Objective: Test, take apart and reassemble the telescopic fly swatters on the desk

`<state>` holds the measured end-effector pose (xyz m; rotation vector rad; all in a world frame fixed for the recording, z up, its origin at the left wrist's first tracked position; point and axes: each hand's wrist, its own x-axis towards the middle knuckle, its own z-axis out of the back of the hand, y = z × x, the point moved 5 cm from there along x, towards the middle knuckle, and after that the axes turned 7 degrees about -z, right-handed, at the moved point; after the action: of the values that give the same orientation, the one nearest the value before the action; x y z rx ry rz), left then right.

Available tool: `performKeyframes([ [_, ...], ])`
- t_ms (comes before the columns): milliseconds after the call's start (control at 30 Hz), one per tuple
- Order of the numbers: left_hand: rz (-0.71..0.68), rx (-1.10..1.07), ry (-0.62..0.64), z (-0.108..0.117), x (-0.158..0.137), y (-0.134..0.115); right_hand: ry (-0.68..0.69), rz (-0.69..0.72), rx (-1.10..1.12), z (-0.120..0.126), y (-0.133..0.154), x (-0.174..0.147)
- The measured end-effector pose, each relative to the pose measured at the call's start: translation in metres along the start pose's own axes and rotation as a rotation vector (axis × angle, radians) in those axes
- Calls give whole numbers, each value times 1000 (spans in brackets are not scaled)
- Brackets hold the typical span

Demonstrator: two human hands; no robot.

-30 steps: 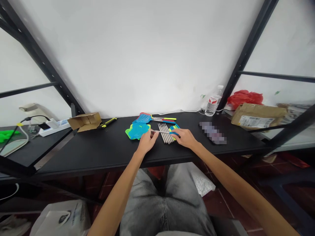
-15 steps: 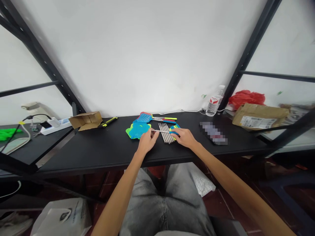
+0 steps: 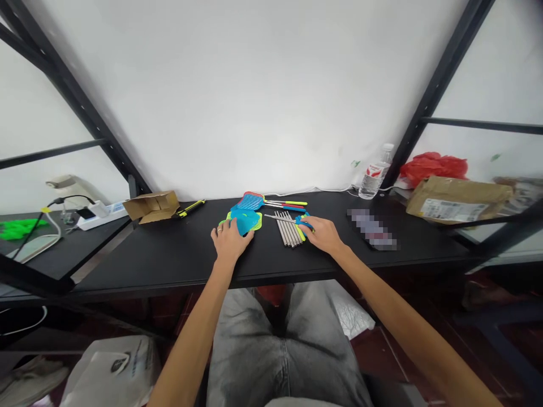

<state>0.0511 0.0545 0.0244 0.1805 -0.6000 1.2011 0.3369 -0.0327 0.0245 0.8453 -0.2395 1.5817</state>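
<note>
My right hand [image 3: 323, 233] is closed round the blue handle [image 3: 306, 225] of a thin metal rod [image 3: 280, 218], which points left over the table. Beneath and beside that rod lie several loose metal tubes [image 3: 288, 230] in a row, with yellow-green handles [image 3: 302, 232] partly under my right hand. My left hand [image 3: 231, 240] is on the pile of mesh fly swatter heads, its fingers and thumb gripping a blue swatter head [image 3: 246, 220]. A yellow-green swatter head [image 3: 257, 222] shows below it. Behind lie assembled fly swatters [image 3: 251, 200] with red, blue and yellow handles.
On the black table [image 3: 169, 254] are an open cardboard box [image 3: 153, 207], a yellow-black cutter [image 3: 190, 208], a water bottle [image 3: 373, 174] and a blurred-out object [image 3: 372, 229]. A taped parcel [image 3: 456, 200] and red bag [image 3: 435, 167] stand right; a power strip [image 3: 102, 216] lies left.
My left hand has let go of the rod's tip and moved left onto the blue swatter head. My right hand still holds the blue handle, nearly in place. The view has shifted slightly.
</note>
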Motion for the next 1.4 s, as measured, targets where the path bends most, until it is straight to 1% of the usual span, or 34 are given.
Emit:
performKeyframes([
  [200,9,-45,6,3,0,-3,-6,5,10,-2,-2,0],
  [267,35,-102,-22,7,0,-1,-4,4,14,-1,-1,0],
  [333,60,-197,-82,13,1,2,-4,5,17,-1,-1,0],
  [400,64,-315,-161,19,1,6,-2,13,18,0,1,0],
  [533,20,-587,-315,25,-1,8,17,25,13,1,4,-1],
  [633,15,-857,-369,21,-1,8,20,30,14,2,6,-1],
  [700,38,-1092,-370,15,1,8,22,40,17,2,6,-2],
  [767,74,-1364,-336,8,3,7,26,57,19,1,7,-2],
  [867,118,-1725,-172,0,6,1,29,85,29,0,8,-3],
  [933,138,-1869,-75,-2,7,-3,25,100,39,0,9,-4],
  [1000,158,-1943,-33,-2,7,-5,22,113,51,2,11,-4],
  [1167,183,-2034,42,3,5,-9,60,184,68,4,18,-6],
  [1267,161,-2049,111,6,3,-15,64,213,72,4,19,-6],
  [1400,133,-2032,187,6,1,-19,58,203,73,4,18,-6],
])
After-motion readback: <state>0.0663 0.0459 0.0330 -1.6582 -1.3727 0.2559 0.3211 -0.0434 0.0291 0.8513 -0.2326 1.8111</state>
